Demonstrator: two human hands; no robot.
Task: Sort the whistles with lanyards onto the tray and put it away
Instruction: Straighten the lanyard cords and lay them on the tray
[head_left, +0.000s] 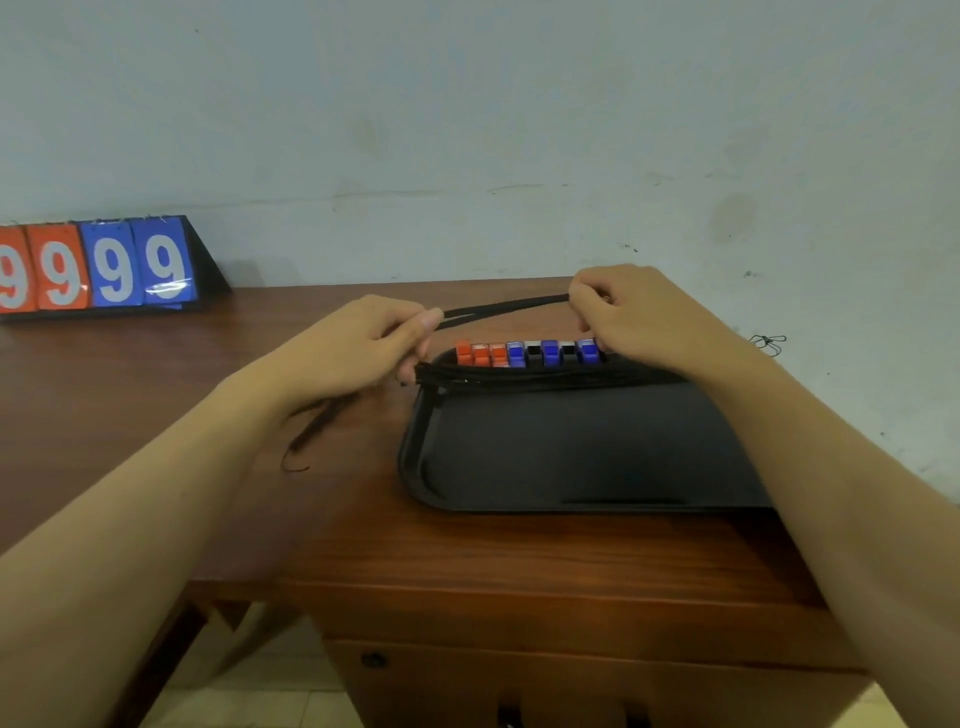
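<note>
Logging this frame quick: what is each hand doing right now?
Left hand: pinches one end of a black lanyard.
Right hand: pinches the other end, above the whistles on the tray.

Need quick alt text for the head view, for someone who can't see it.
Both hands stretch a black lanyard taut above a black tray: left hand pinches one end, right hand the other. Orange, blue and black whistles line the tray's far edge on a wooden table.

tray (571, 447) front half bare; whistles (530, 353) + cords crowd far rim.
</note>
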